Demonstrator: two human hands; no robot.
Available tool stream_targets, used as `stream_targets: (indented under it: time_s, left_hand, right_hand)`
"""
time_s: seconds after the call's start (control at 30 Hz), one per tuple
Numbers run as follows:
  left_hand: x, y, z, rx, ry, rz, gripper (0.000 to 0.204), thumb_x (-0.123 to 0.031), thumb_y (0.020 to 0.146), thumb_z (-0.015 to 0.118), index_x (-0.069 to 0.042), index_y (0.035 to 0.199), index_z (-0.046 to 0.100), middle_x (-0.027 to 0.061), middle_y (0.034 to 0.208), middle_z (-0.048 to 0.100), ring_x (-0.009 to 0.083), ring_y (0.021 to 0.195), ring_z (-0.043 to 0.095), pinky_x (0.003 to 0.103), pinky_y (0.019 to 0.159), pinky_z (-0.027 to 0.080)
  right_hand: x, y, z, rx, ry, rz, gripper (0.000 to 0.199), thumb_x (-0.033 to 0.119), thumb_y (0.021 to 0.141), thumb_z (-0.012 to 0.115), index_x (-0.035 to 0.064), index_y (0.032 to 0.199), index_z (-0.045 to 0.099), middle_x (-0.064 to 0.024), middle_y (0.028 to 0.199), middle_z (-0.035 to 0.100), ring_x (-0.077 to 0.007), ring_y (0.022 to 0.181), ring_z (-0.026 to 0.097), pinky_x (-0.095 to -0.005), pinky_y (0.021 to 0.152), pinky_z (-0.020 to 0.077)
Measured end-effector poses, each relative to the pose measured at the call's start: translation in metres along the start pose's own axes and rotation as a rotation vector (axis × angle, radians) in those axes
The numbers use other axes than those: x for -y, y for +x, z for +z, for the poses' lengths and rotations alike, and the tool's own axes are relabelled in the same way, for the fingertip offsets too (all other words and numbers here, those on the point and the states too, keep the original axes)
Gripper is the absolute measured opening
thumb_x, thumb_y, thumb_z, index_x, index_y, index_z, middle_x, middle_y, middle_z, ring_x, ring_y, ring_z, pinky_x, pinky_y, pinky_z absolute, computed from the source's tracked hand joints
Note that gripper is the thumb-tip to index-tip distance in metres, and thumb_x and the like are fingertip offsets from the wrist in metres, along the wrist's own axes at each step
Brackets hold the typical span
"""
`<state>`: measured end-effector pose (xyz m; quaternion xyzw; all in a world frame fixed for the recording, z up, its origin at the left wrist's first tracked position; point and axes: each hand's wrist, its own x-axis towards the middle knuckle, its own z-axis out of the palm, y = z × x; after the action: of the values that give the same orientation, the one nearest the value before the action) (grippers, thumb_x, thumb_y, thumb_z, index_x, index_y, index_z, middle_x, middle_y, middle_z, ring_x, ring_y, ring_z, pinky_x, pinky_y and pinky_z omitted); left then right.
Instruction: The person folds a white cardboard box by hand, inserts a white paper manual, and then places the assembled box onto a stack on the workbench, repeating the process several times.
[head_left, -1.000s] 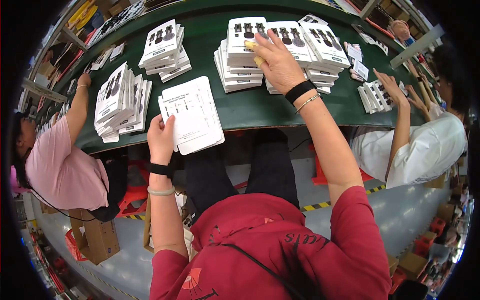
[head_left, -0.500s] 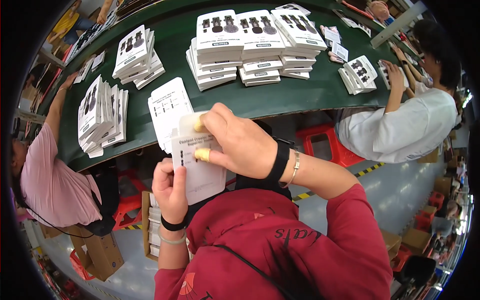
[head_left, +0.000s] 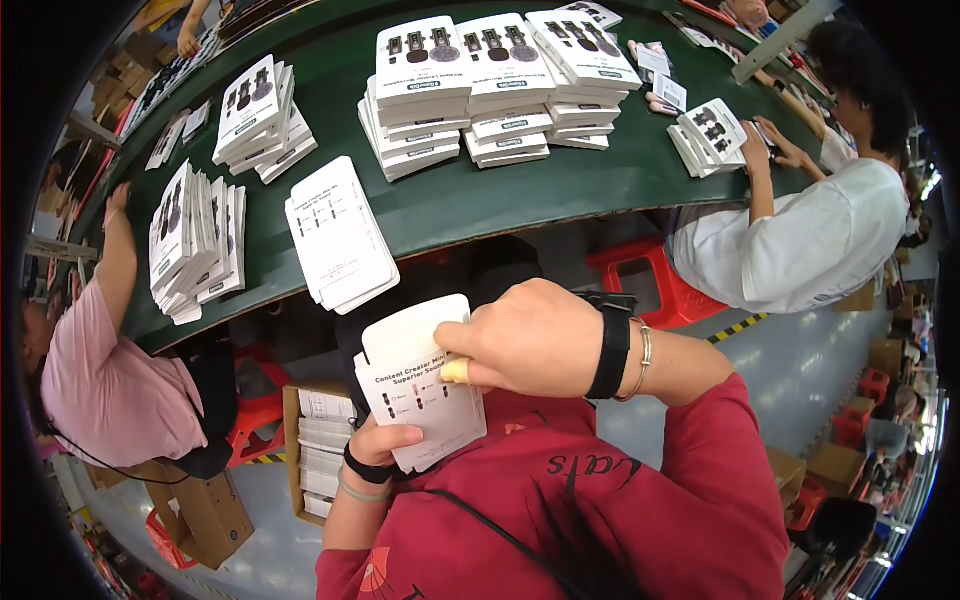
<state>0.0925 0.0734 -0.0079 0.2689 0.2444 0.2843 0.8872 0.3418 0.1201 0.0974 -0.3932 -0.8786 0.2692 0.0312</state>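
Observation:
A white carton [head_left: 436, 424] with small printed pictures is tilted in front of my body, its end flap [head_left: 398, 332] standing up at the far end. My left hand [head_left: 386, 440] grips its lower left edge, the thumb on the printed face and the other fingers hidden behind. My right hand [head_left: 530, 338] is closed at the upper right corner by the flap, pinching the carton there. Yellow covering shows on a right fingertip. Just beyond, a small pile of flat white cartons [head_left: 342, 240] lies at the table's near edge.
The green table [head_left: 440, 215] bears tall stacks of white boxes [head_left: 425, 85], with more stacks [head_left: 200, 235] at left. A person in pink [head_left: 125, 370] sits left, another in white [head_left: 800, 245] right, on a red stool [head_left: 655, 285]. An open cardboard box [head_left: 293, 450] holds white packs below.
Both hands and the carton have come nearer my body and slightly right. My right fingers have shifted from across the carton's face toward its upper right corner. The flap shows more fully.

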Motion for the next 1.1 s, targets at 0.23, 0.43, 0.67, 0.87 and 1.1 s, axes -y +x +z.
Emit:
stream_targets:
  time_s: [0.23,0.43,0.67,0.87,1.1]
  left_hand:
    - [0.0,-0.002,0.005,-0.06,0.064,0.026,0.071,-0.011,0.084,0.065,0.003,0.148,0.038,0.0185,0.139,0.056,0.0288,0.124,0.058,0.041,0.107,0.045]
    - [0.004,-0.005,-0.006,-0.249,0.475,0.066,0.051,-0.006,0.098,0.054,0.004,0.146,0.04,0.016,0.134,0.059,0.0202,0.118,0.06,0.035,0.103,0.047]
    - [0.017,0.003,-0.001,-0.397,0.699,0.69,0.041,-0.01,0.106,0.046,0.005,0.144,0.041,0.0131,0.132,0.059,0.0148,0.113,0.058,0.029,0.097,0.045]
    - [0.011,-0.002,-0.007,-0.444,0.864,0.697,0.035,-0.011,0.106,0.047,0.003,0.138,0.045,0.0107,0.129,0.056,0.0129,0.109,0.055,0.026,0.093,0.044]
    - [0.007,0.006,0.005,-0.514,0.95,0.719,0.027,-0.009,0.105,0.048,0.0,0.131,0.048,0.0072,0.116,0.057,0.01,0.098,0.054,0.024,0.088,0.044]
  right_hand:
    - [-0.016,-0.005,0.048,-0.298,0.534,0.033,0.022,0.022,0.095,0.067,0.0028,0.098,0.058,-0.0149,0.074,0.064,-0.0348,0.072,0.067,-0.0398,0.061,0.0515]
    - [-0.014,-0.014,0.07,-0.515,0.573,0.012,0.021,0.017,0.095,0.067,0.0011,0.105,0.058,-0.0157,0.08,0.066,-0.0342,0.072,0.067,-0.0376,0.064,0.0523]
    - [-0.003,-0.018,0.068,-0.534,0.854,0.191,0.04,0.017,0.1,0.061,-0.0014,0.135,0.055,-0.0147,0.1,0.07,-0.0249,0.085,0.07,-0.0329,0.074,0.0544]
    - [-0.038,-0.001,0.078,-0.217,1.803,0.128,0.045,0.017,0.104,0.055,-0.0015,0.144,0.05,-0.0078,0.129,0.065,-0.0158,0.115,0.063,-0.0283,0.098,0.0489]
    - [-0.033,0.007,0.076,-0.216,1.536,0.053,0.038,0.013,0.1,0.059,0.0011,0.136,0.06,-0.0115,0.127,0.068,-0.021,0.11,0.069,-0.0293,0.093,0.0537]
